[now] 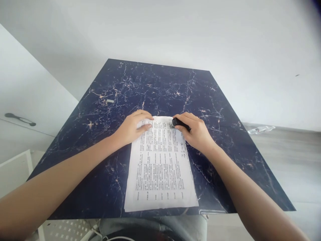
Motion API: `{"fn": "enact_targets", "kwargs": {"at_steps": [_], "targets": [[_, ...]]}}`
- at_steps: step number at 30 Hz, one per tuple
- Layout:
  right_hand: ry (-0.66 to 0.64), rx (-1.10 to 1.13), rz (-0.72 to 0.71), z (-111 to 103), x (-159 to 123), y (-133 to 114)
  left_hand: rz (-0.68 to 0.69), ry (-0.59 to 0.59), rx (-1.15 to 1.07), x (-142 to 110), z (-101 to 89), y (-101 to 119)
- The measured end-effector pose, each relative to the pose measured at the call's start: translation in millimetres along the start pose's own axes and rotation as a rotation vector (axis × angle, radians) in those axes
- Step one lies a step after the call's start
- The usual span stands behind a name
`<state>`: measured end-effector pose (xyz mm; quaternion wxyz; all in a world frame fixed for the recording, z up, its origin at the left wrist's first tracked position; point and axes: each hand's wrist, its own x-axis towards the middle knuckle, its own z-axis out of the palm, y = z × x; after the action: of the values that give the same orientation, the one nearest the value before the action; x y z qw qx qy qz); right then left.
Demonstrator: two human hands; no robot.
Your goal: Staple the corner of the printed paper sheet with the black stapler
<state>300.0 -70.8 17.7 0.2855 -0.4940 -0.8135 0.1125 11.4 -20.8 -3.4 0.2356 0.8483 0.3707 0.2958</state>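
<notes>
Through the head camera, I see the printed paper (162,170) lying near the front edge of the dark table (155,82), between the two hands. My left hand (129,129) rests over its far left corner, thumb and fingers parted in a loose, half-open curve; the spread contact probably keeps the paper from sliding. Whether the fingertips pinch its edge, I cannot tell. My right hand (199,132) is closed around a black tool (182,125), probably a stapler, with the thumb on the near side and the fingers over the far side. Its front end lies over the paper's far right corner, a hold that seems to suit steady control there. A small pale strip (109,100) lies farther off, beyond my left hand.
</notes>
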Motion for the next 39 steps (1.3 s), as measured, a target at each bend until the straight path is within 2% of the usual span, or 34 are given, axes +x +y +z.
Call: {"fn": "enact_targets", "kwargs": {"at_steps": [5,6,9,11,17,20,23,26,29,31,39], "targets": [[0.214,0.022,0.13,-5.2,11.6,-9.1,0.042,0.016,0.053,-1.5,4.2,1.8],[0.206,-0.016,0.143,-4.7,14.8,-10.5,0.041,0.015,0.041,-1.5,4.2,1.7],[0.03,-0.158,0.13,1.9,22.1,-12.7,0.037,0.0,0.038,-1.5,4.8,-0.2],[-0.033,-0.244,0.114,8.6,23.8,-13.4,0.047,-0.015,0.069,-2.2,6.7,-2.5],[0.099,-0.3,0.162,16.2,21.7,-14.6,0.059,-0.042,0.154,-4.8,13.0,-9.2],[0.07,-0.283,0.147,12.9,21.3,-14.9,0.055,-0.044,0.158,-4.5,12.8,-10.9],[0.069,-0.222,0.205,11.0,21.2,-14.7,0.059,-0.028,0.172,-4.5,12.2,-8.8],[0.139,-0.172,0.273,12.0,21.3,-15.4,0.151,-0.007,0.195,-5.7,14.5,0.0],[0.126,-0.192,0.229,14.2,21.6,-17.4,0.318,-0.135,0.176,-7.9,20.2,12.0],[0.084,-0.219,0.193,15.3,21.8,-18.6,0.364,-0.241,0.166,-9.1,24.2,17.4],[0.064,-0.217,0.196,14.6,22.1,-17.3,0.32,-0.42,0.256,-6.9,27.4,16.7]]}}
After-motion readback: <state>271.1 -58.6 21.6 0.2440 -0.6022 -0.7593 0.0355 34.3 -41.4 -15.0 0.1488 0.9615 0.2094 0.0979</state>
